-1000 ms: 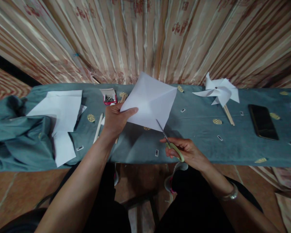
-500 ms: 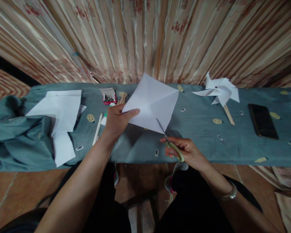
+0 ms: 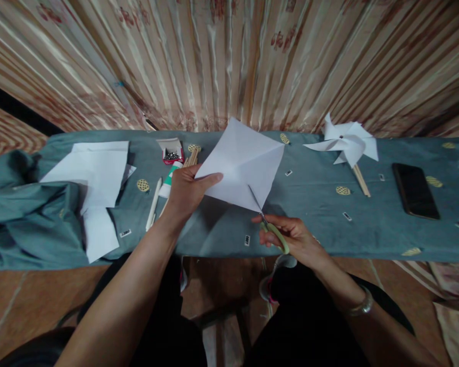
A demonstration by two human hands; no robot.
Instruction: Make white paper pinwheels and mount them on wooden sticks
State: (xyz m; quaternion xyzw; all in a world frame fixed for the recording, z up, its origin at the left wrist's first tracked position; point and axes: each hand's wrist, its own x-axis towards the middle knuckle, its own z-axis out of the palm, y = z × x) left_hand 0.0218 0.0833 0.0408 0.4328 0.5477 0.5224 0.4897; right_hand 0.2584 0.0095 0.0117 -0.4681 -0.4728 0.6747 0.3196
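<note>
A square sheet of white paper (image 3: pixel 248 153) with crease lines is held above the table, one corner toward me. My left hand (image 3: pixel 189 188) pinches its left corner, thumb on top and fingers underneath. In my right hand (image 3: pixel 286 234) are scissors (image 3: pixel 277 238) with pale green handles, fingers closed round the loops. One blade lies over the paper at its near corner, pointing toward the middle; the other blade is hidden beneath. A finished paper pinwheel (image 3: pixel 346 140) on wooden sticks lies to the right.
Left of the paper are a red box of metal pins (image 3: pixel 172 153), wooden sticks (image 3: pixel 192 157), a green-and-white tube (image 3: pixel 170 179) and a white pen (image 3: pixel 154 205). White paper sheets (image 3: pixel 103 173) lie farther left beside bunched cloth (image 3: pixel 30 219). A black phone (image 3: pixel 415 191) rests at right. A curtain (image 3: pixel 229 66) hangs behind.
My left hand and the paper have shifted slightly to the right. The scissors stay at the near corner, almost unmoved.
</note>
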